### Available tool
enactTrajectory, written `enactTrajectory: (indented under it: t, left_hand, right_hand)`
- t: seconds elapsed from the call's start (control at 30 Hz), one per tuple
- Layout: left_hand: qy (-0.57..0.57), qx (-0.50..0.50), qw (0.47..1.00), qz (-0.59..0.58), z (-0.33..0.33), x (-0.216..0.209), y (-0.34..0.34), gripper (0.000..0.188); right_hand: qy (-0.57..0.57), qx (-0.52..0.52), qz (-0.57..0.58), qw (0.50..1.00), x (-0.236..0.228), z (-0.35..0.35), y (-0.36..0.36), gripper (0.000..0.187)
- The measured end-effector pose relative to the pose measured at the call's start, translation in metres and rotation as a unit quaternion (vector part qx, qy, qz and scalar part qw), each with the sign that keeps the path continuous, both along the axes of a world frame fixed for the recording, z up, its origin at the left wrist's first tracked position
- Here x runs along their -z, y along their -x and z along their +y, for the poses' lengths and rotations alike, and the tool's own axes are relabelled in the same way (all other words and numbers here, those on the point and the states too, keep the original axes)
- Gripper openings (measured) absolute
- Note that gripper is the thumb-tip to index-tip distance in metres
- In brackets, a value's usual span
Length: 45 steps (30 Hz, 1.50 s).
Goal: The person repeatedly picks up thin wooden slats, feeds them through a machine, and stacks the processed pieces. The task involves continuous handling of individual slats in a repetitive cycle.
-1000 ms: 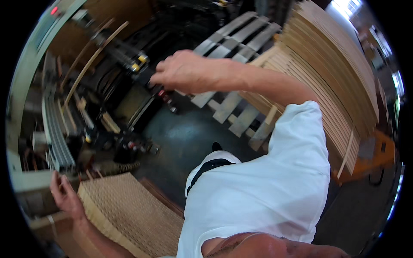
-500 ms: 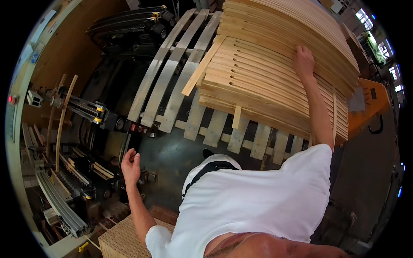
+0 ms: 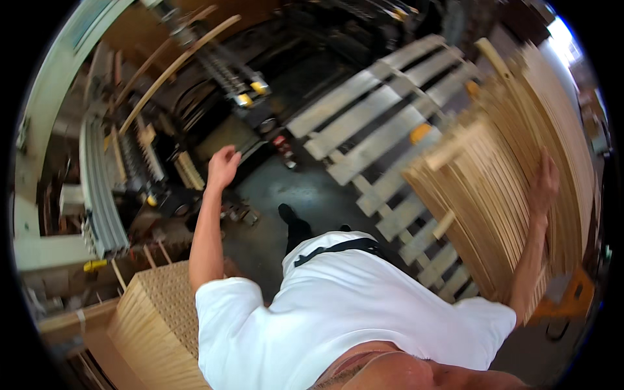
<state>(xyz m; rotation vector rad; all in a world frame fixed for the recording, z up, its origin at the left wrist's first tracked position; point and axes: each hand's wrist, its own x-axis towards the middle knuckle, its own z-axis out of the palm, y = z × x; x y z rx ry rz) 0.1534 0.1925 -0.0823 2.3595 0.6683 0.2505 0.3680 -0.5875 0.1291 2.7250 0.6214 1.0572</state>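
Observation:
My right hand (image 3: 545, 185) is closed on the near end of a wooden strip (image 3: 499, 65), whose far end sticks up over a large stack of wooden strips (image 3: 484, 214). The stack rests on a slatted wooden pallet (image 3: 390, 130) to the right. Over the floor on the left, my left hand (image 3: 223, 168) hangs with loosely bent fingers and nothing in it. It is nearest to a dark machine with rails and chains (image 3: 244, 97). Motion blur softens both hands.
A long wooden strip (image 3: 172, 75) slants upward over the machine. Grey metal rails (image 3: 101, 188) run along the left. A block of bundled wooden pieces (image 3: 156, 325) stands at the lower left. Part of an orange pallet truck (image 3: 565, 296) shows beyond the stack.
My view has turned left, so the stack and pallet appear farther right. My right hand has drawn a strip's end up from the stack. My left hand has risen in the view.

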Motion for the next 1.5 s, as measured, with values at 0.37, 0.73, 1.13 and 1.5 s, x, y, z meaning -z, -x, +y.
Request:
enactTrajectory:
  t: [0.37,0.73,1.13,1.5]
  left_hand:
    - [-0.209,-0.176,0.951,0.144,0.321,-0.047,-0.139,0.064]
    - [-0.319,-0.096,0.931,0.147,0.43,-0.032,-0.241,0.083]
    - [-0.078,0.041,0.996,0.026,0.166,-0.045,-0.076,0.032]
    - [0.022,-0.104,0.992,0.073,0.074,-0.111,0.02,0.031]
  right_hand:
    - [-0.025,-0.141,0.147,0.979,-0.036,0.358,0.01,0.057]
    - [0.049,-0.191,0.289,0.937,-0.045,0.579,0.021,0.051]
    - [0.069,-0.451,0.299,0.838,0.067,0.842,-0.113,0.051]
    - [0.086,-0.62,0.292,0.723,0.171,1.13,-0.068,0.043]
